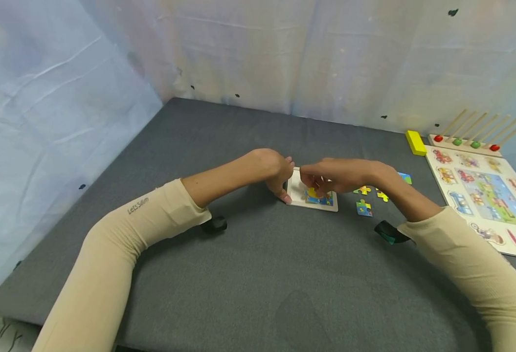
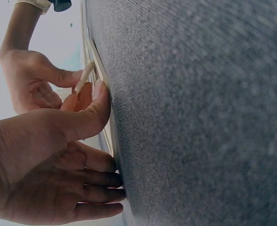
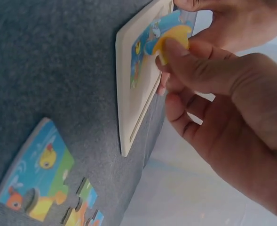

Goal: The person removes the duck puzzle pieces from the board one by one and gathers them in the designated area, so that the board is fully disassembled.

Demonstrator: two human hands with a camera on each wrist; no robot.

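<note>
A small wooden puzzle tray (image 3: 124, 103) lies on the grey table, with blue picture pieces (image 3: 137, 59) fitted along one side of it. My right hand (image 1: 334, 174) pinches a yellow and blue puzzle piece (image 3: 175, 40) between thumb and fingers, just above the tray. In the left wrist view that piece (image 2: 84, 77) is tilted, seen edge-on. My left hand (image 1: 279, 177) grips the tray's left side, the thumb at its near edge and the fingers reaching to the far side.
Loose puzzle pieces (image 1: 364, 208) lie right of the tray. Farther right are a large picture board (image 1: 460, 215), a yellow block (image 1: 415, 143) and a rack of wooden rods with red and green beads (image 1: 466, 143). A light patterned cloth (image 1: 258, 54) hangs behind the table.
</note>
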